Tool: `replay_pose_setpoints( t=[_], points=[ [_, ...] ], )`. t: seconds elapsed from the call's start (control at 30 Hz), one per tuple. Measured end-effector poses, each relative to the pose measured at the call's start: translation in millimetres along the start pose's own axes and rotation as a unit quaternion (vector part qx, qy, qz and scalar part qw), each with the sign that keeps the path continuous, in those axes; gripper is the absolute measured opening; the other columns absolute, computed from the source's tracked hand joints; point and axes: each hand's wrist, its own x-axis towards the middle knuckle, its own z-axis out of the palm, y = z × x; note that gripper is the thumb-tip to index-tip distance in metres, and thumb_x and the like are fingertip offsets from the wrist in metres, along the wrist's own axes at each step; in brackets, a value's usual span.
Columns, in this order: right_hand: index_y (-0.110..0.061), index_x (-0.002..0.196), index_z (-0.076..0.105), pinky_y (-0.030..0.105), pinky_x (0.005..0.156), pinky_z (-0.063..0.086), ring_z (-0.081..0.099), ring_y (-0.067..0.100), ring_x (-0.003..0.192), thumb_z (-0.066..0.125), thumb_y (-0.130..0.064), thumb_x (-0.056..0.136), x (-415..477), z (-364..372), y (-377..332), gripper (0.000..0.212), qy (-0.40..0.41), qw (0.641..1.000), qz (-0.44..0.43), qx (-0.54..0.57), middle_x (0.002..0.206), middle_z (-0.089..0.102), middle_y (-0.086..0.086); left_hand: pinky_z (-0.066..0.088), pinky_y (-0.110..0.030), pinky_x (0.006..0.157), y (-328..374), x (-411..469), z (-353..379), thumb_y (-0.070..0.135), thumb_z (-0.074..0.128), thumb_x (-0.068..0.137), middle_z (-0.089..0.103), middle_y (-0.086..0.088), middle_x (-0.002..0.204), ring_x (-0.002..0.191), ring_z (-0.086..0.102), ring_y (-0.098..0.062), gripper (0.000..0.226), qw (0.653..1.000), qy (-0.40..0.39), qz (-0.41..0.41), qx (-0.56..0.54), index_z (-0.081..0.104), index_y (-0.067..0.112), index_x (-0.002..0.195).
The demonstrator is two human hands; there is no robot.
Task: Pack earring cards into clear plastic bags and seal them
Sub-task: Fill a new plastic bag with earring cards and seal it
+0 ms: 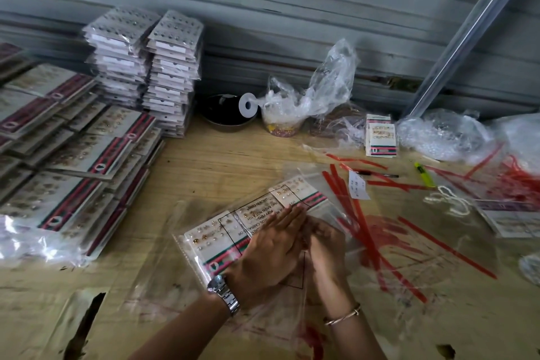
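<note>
The table is crowded, so if you slide the bag while sealing, it could snag on the stacks at your left or pick up a loose red strip. The bag lies flat in front of you, mid-table, with the cards inside it, side by side. I judge the flap to be the main risk. Fold it crooked and the adhesive will grab wrinkled film or a card edge.

Your left hand lies flat with its fingers straight, pressing the bag down over the cards. If you lift it before the seal is made, the cards may creep toward the mouth. Your right hand sits just beside it, half hidden. Its fingers look bent over the film, but I cannot tell whether they pinch anything.

The table is pale, rough, stained wood. The stacks are flat rectangular packs in glossy film. The bag is thin, clear and slippery, printed with a black boxed warning. The cards are stiff and white, with red-green stripes and rows of tiny studs. The strips are narrow, limp and red.
</note>
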Motion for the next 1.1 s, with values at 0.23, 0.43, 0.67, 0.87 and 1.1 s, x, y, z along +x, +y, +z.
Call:
replay_pose_setpoints(
  t=[0.23,0.43,0.67,0.87,1.1],
  points=[
    [-0.010,0.080,0.071,0.015,0.042,0.044,0.059,0.009,0.047,0.048,0.011,0.089,-1.2,0.8,-11.4,0.032,-0.064,0.995,0.078,0.019,0.056,0.066,-0.001,0.012,-0.030,0.121,-2.0,-4.5,-3.2,0.025,0.033,0.095,0.028,-0.001,0.157,0.147,0.022,-0.015,0.056,1.000,0.007,0.000,-0.013,0.032,0.013,0.150],
    [-0.008,0.113,0.054,0.019,0.038,0.044,0.059,0.011,0.047,0.054,0.010,0.088,-9.0,-4.0,-14.6,0.030,-0.020,0.990,0.138,0.030,0.068,0.065,0.010,0.014,-0.033,0.121,-4.4,-6.8,-3.6,0.027,0.031,0.094,0.028,-0.003,0.157,0.147,0.021,-0.017,0.057,1.000,-0.001,0.014,-0.002,0.031,0.012,0.150],
    [-0.007,0.112,0.054,0.019,0.038,0.044,0.058,0.008,0.040,0.043,0.012,0.092,-12.4,-3.8,-26.0,0.029,-0.056,0.977,0.186,0.086,0.053,0.064,0.002,0.026,-0.034,0.117,-2.8,-3.9,-15.5,0.017,0.050,0.093,0.041,-0.011,0.150,0.140,0.037,-0.022,0.054,1.000,0.002,0.031,0.003,0.041,0.005,0.145],
    [-0.008,0.083,0.068,0.019,0.036,0.041,0.063,0.013,0.045,0.057,-0.008,0.093,-4.0,-50.2,-36.6,0.015,-0.012,0.985,0.046,-0.164,0.059,0.071,0.002,0.005,-0.040,0.121,-6.5,-37.8,-43.3,0.051,0.035,0.088,-0.012,-0.007,0.161,0.149,-0.011,-0.018,0.086,0.986,-0.071,0.009,0.148,-0.008,0.016,0.153],
    [-0.016,0.094,0.064,0.021,0.060,0.037,0.060,0.015,0.078,0.058,-0.029,0.094,47.9,-78.8,-43.3,0.014,0.028,0.912,-0.147,-0.381,0.087,0.065,-0.006,0.048,-0.030,0.058,-21.9,-125.8,-83.8,0.072,0.029,0.088,0.064,0.004,0.084,0.074,0.065,-0.020,0.051,0.947,0.133,-0.266,0.122,0.058,0.030,0.083]
  ],
)
